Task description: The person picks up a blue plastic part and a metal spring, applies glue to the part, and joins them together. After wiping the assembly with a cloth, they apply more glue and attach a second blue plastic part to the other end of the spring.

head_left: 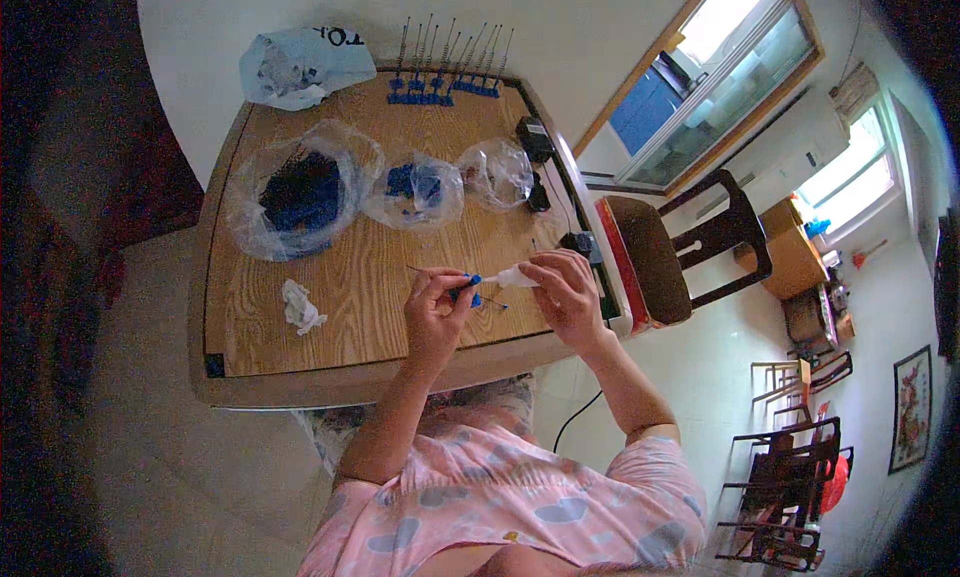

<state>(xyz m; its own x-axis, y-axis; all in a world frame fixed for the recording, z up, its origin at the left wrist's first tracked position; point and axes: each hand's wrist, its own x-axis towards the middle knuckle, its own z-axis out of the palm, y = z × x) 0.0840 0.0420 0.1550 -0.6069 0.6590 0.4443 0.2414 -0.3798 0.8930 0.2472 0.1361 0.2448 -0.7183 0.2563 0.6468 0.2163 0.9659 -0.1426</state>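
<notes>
My left hand is closed, pinching a small blue part between thumb and fingertips. A thin dark rod sticks out to the left of that hand. In my right hand is a small white squeeze bottle, tilted so that its narrow nozzle points left at the blue part. The nozzle tip is at or very near the part; contact is too small to tell. Just below, another blue piece with a thin dark rod shows near the left fingertips, and whether it rests on the wooden table is unclear.
Clear plastic bags hold black and blue pieces, blue parts and small items. Several spring-like rods stand in blue bases at the back, beside a white bag. Crumpled tissue lies left; black boxes line the right edge.
</notes>
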